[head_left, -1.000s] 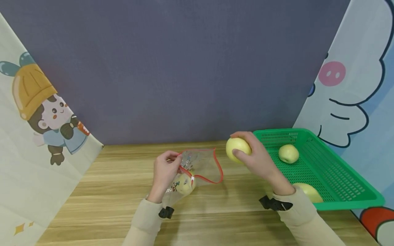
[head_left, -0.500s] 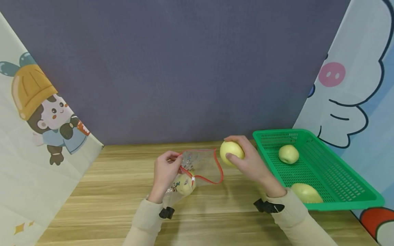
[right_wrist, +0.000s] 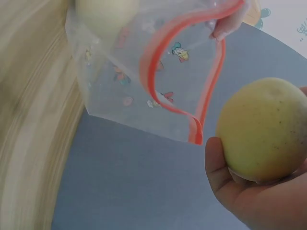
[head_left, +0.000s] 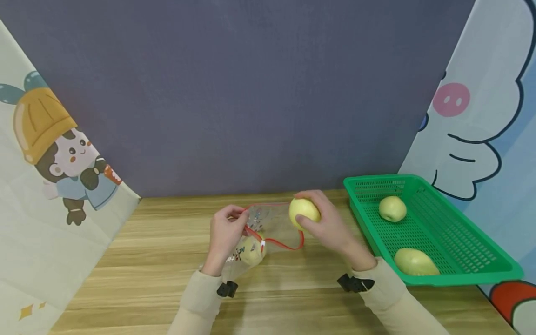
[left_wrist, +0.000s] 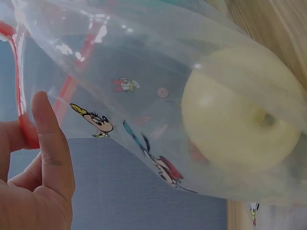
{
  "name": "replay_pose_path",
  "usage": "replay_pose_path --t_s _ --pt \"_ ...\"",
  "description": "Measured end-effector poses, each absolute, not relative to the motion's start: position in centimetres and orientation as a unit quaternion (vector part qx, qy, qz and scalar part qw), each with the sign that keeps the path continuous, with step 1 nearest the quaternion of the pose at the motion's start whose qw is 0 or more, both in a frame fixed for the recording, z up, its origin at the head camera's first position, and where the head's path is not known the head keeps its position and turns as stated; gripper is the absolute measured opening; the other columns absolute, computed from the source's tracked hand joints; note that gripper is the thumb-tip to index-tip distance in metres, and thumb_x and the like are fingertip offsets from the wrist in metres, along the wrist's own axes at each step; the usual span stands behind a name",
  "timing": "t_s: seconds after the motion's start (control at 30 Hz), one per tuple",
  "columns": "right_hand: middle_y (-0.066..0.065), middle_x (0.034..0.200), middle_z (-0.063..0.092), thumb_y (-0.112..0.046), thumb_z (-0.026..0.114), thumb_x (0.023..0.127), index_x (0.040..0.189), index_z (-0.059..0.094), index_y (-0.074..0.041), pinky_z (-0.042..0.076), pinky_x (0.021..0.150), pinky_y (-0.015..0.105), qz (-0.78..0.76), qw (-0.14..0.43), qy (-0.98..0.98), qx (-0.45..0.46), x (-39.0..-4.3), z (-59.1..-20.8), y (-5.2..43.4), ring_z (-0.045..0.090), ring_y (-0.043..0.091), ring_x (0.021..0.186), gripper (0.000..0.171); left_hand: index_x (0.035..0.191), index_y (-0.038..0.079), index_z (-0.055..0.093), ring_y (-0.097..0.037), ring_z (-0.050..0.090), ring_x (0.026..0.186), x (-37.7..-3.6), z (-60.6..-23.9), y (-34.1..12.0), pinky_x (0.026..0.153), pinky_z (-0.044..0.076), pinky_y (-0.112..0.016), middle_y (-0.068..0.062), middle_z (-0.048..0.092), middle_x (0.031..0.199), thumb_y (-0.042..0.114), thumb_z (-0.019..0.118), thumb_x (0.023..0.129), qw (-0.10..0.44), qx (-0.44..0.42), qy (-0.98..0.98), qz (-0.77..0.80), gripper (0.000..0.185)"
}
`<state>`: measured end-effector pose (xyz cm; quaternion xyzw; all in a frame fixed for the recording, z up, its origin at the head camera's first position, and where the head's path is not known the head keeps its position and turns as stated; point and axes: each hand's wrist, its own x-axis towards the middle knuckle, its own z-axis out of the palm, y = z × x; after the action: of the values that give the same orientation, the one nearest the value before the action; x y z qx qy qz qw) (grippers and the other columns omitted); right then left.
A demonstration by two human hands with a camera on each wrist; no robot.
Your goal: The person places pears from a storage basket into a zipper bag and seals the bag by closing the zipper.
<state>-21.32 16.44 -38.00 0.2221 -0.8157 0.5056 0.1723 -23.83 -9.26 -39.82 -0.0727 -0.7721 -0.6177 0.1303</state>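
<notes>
1. Holding the bag (head_left: 268, 228) by its red rim, your left hand (head_left: 226, 232) pinched the mouth open above the table (head_left: 146, 260).
2. Your right hand (head_left: 331, 223) gripped the apple (head_left: 304, 211) at that mouth.
3. One apple inside (head_left: 251, 251) sat low; you needed a wide opening.

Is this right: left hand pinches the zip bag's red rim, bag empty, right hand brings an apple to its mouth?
Not quite. The zip bag is not empty: one apple in the bag already sits there, as the left wrist view shows. The rest holds: the left hand pinches the red rim, the right hand brings an apple to the mouth.
</notes>
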Motion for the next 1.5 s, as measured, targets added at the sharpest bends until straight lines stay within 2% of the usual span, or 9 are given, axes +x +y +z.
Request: replay_pose_path --t_s 0.07,0.27,0.33,0.6,0.77,1.07,1.33,1.5 --pt "0.011 0.127 0.057 -0.009 0.072 0.086 0.129 0.062 -0.011 0.057 0.074 0.038 0.505 0.169 -0.816 0.226 -21.4 -38.2 16.2 0.058 0.029 0.103 0.044 0.098 -0.005 0.071 -0.019 0.065 0.057 -23.8 -39.8 -9.3 0.052 0.062 -0.034 -0.019 0.067 0.085 0.004 0.068 0.095 0.131 -0.075 -0.773 -0.617 0.01" --pt "0.011 0.129 0.056 -0.009 0.074 0.085 0.129 0.062 -0.008 0.058 0.075 0.037 0.494 0.167 -0.819 0.238 -21.5 -38.7 15.3 0.059 0.029 0.106 0.045 0.098 -0.004 0.071 -0.02 0.065 0.056 -23.8 -39.9 -9.3 0.059 0.062 -0.053 -0.02 0.067 0.085 0.005 0.069 0.095 0.126 -0.069 -0.775 -0.615 0.01" --pt "0.01 0.129 0.057 -0.011 0.074 0.085 0.129 0.063 -0.008 0.058 0.076 0.036 0.486 0.165 -0.824 0.24 -21.4 -38.8 15.0 0.059 0.028 0.106 0.045 0.099 -0.004 0.071 -0.02 0.065 0.056 -23.8 -39.9 -9.3 0.06 0.062 -0.055 -0.022 0.067 0.087 0.006 0.069 0.095 0.125 -0.069 -0.776 -0.614 0.011" --pt "0.006 0.128 0.057 -0.018 0.076 0.085 0.128 0.064 -0.012 0.058 0.075 0.034 0.462 0.158 -0.836 0.25 -21.4 -39.6 14.0 0.059 0.024 0.105 0.046 0.098 -0.003 0.071 -0.02 0.065 0.056 -23.8 -39.8 -9.3 0.052 0.062 -0.034 -0.02 0.067 0.086 0.006 0.069 0.095 0.126 -0.072 -0.777 -0.613 0.01" --pt "0.005 0.131 0.055 -0.018 0.077 0.084 0.129 0.064 -0.014 0.058 0.075 0.034 0.46 0.145 -0.838 0.254 -21.4 -39.9 13.7 0.057 0.024 0.109 0.047 0.099 -0.004 0.071 -0.02 0.065 0.057 -23.8 -39.9 -9.3 0.052 0.062 -0.034 -0.025 0.066 0.089 0.005 0.068 0.095 0.124 -0.071 -0.773 -0.618 0.01" --pt "0.002 0.136 0.054 -0.024 0.078 0.085 0.132 0.064 -0.02 0.057 0.07 0.028 0.424 0.135 -0.854 0.269 -21.1 -40.2 13.0 0.059 0.022 0.105 0.049 0.097 -0.004 0.072 -0.018 0.065 0.057 -23.9 -39.8 -9.2 0.051 0.062 -0.032 -0.021 0.068 0.087 0.005 0.069 0.094 0.13 -0.068 -0.771 -0.619 0.009" --pt "0.006 0.142 0.053 -0.024 0.077 0.083 0.132 0.065 -0.015 0.056 0.077 0.03 0.371 0.153 -0.869 0.29 -21.1 -40.3 12.7 0.053 0.025 0.123 0.052 0.097 -0.005 0.071 -0.017 0.064 0.056 -23.9 -39.9 -9.3 0.05 0.061 -0.031 -0.023 0.068 0.088 0.006 0.07 0.094 0.132 -0.07 -0.77 -0.62 0.011" --pt "0.007 0.145 0.051 -0.026 0.077 0.084 0.134 0.063 -0.016 0.057 0.08 0.034 0.355 0.151 -0.873 0.297 -21.0 -40.4 12.8 0.053 0.027 0.125 0.053 0.096 -0.004 0.072 -0.017 0.064 0.056 -24.0 -40.0 -9.3 0.052 0.063 -0.036 -0.024 0.068 0.087 0.005 0.069 0.094 0.134 -0.068 -0.772 -0.617 0.009"
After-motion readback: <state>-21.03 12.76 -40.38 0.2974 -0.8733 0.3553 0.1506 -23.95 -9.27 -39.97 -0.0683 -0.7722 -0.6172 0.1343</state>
